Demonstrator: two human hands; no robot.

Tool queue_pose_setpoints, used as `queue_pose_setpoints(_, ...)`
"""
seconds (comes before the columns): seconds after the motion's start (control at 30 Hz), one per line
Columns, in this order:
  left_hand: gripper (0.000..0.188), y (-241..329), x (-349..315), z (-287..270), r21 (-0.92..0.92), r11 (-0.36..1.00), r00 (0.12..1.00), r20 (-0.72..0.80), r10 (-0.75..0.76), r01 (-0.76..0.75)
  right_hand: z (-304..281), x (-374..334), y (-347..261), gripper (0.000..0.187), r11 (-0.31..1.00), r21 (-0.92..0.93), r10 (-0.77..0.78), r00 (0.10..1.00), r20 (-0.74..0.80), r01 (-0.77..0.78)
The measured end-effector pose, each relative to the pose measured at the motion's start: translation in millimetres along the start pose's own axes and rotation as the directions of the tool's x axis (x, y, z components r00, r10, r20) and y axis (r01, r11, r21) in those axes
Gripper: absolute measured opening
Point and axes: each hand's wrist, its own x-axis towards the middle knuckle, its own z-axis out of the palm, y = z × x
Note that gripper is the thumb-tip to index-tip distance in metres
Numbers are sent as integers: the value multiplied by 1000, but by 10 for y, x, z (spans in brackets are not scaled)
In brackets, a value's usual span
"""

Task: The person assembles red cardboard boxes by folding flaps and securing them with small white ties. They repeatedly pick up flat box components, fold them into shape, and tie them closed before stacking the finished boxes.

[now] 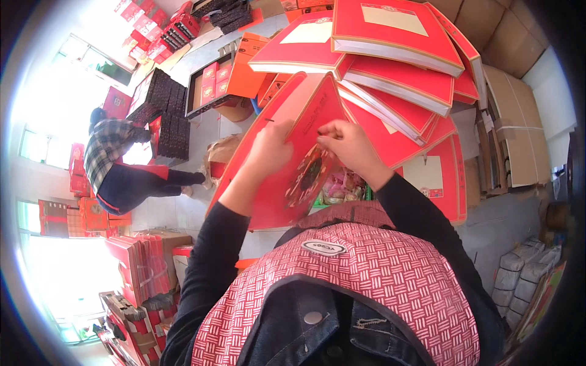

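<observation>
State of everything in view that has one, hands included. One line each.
Left hand: closed on the red packaging
Red packaging: held up, tilted, panels apart at the top
Right hand: fingers bent, beside the packaging; contact unclear
Pile of red boxes: askew, overlapping
Black tray: open, small red boxes inside
Cardboard bundle: standing, tied

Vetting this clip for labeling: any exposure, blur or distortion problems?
Head view: windows at left blown toward white; black fisheye ring around the picture, straight edges bowing near it; red cover's dark printed pattern looks smeared, and the left grip seems slightly soft, possibly motion; checked apron reads crisper.
</observation>
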Motion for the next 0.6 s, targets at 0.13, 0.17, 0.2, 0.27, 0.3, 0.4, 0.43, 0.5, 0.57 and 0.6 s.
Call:
queue_pose_setpoints(0.13,32,-195,102,395,-73,993,996,8,-92,93,199,196,289,10,999,42,35,997,-69,-32)
queue_pose_setpoints(0.17,32,-234,92,475,-92,991,994,-34,-103,100,249,209,372,10,997,69,46,994,-100,-39)
queue_pose_setpoints(0.2,33,-230,108,520,-115,988,991,-80,-110,100,276,225,428,10,995,95,52,991,-127,-40)
queue_pose_setpoints(0.27,32,-257,139,554,-146,981,990,-44,-134,127,318,248,537,9,988,147,65,982,-179,-39)
queue_pose_setpoints(0.3,32,-244,153,549,-160,977,988,-33,-149,142,330,270,534,9,993,121,38,977,-208,-13)
queue_pose_setpoints(0.4,29,-178,165,557,-165,971,985,11,-174,174,336,293,531,9,994,105,40,975,-217,-18)
queue_pose_setpoints(0.43,29,-177,172,563,-162,975,988,7,-155,154,330,307,536,10,998,60,6,972,-234,9)
queue_pose_setpoints(0.5,29,-186,171,580,-160,980,993,-5,-118,115,322,328,549,10,998,-37,-67,964,-259,59)
queue_pose_setpoints(0.57,31,-189,172,579,-199,974,994,3,-112,111,312,347,566,11,994,-58,-101,954,-282,89)
queue_pose_setpoints(0.6,31,-189,180,583,-222,969,994,4,-110,108,298,354,552,11,992,-72,-120,949,-292,104)
